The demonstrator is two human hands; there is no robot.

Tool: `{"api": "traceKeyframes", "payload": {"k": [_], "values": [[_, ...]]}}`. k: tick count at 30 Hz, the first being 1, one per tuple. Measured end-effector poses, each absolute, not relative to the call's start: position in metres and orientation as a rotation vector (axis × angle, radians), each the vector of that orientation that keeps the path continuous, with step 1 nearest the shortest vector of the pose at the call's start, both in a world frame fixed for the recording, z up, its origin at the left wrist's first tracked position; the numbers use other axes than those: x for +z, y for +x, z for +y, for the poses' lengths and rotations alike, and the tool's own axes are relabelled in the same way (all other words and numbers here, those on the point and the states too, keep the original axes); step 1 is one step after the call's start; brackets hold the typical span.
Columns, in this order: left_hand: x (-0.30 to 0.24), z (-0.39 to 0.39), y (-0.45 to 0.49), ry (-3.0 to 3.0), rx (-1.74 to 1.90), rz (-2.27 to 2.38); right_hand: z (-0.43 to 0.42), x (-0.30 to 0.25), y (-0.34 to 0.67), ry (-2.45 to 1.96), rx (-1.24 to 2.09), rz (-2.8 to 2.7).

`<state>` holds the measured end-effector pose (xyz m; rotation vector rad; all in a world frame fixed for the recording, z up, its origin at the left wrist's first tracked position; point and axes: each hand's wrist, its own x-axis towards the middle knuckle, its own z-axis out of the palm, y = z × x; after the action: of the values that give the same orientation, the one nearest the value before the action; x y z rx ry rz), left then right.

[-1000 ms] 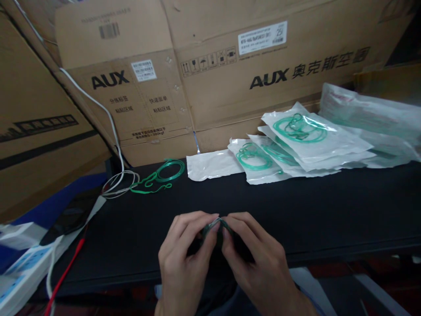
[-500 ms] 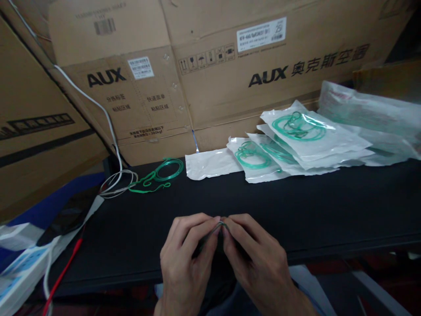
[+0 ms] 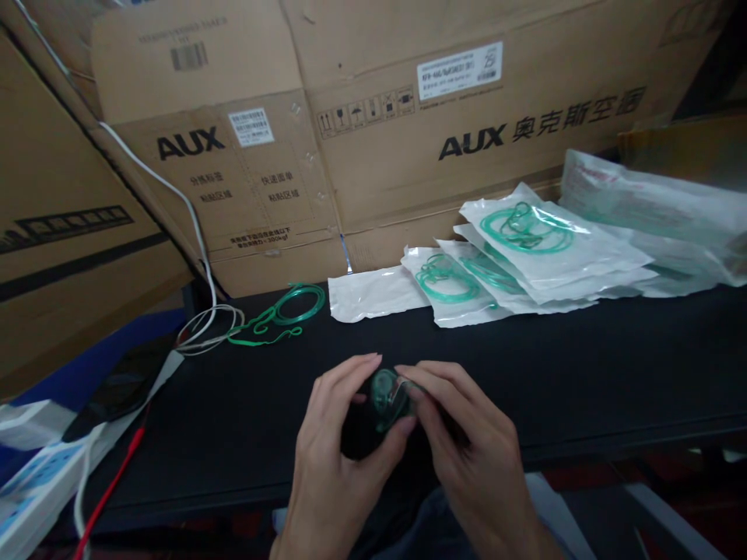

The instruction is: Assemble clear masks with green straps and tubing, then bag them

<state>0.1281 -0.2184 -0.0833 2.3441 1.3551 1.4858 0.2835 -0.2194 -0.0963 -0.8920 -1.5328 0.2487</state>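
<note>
Both my hands meet over the near edge of a black table (image 3: 583,373). My left hand (image 3: 338,459) curls round a small clear green plastic piece (image 3: 384,393), thumb under it and fingers above. My right hand (image 3: 467,451) pinches the same piece from the right with thumb and forefinger. Part of the piece is hidden behind my fingers. A loose coil of green tubing (image 3: 292,307) lies on the table at the far left.
Several sealed white pouches (image 3: 525,249) holding green tubing are stacked at the back right, and a flat white pouch (image 3: 373,294) lies beside them. Large AUX cardboard boxes (image 3: 379,132) wall the back. A white cable (image 3: 201,257), a red lead (image 3: 117,482) and a power strip (image 3: 35,490) lie left.
My hands have lifted slightly and spread, turning the green piece so its round face now shows between the fingers. Earlier it was pinched nearly out of sight.
</note>
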Motion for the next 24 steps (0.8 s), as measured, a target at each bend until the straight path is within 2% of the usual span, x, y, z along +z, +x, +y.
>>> {"api": "traceKeyframes", "payload": {"k": [4,9,15,24], "values": [[-0.0835,-0.2156,0.1250,2.235,1.342,1.314,-0.2178,-0.0914,0.2875,-0.885,0.411,-1.495],[-0.0841,-0.2158,0.1217,1.991,1.353,1.259,-0.2171,-0.0895,0.2887,-0.906,0.570,-1.455],[-0.0803,-0.2137,0.1215,1.937,1.452,1.217,-0.2141,-0.0918,0.2891,-0.882,0.567,-1.517],[-0.0788,-0.2166,0.1204,1.994,1.383,1.220,-0.2135,-0.0885,0.2941,-0.954,0.689,-1.551]]}}
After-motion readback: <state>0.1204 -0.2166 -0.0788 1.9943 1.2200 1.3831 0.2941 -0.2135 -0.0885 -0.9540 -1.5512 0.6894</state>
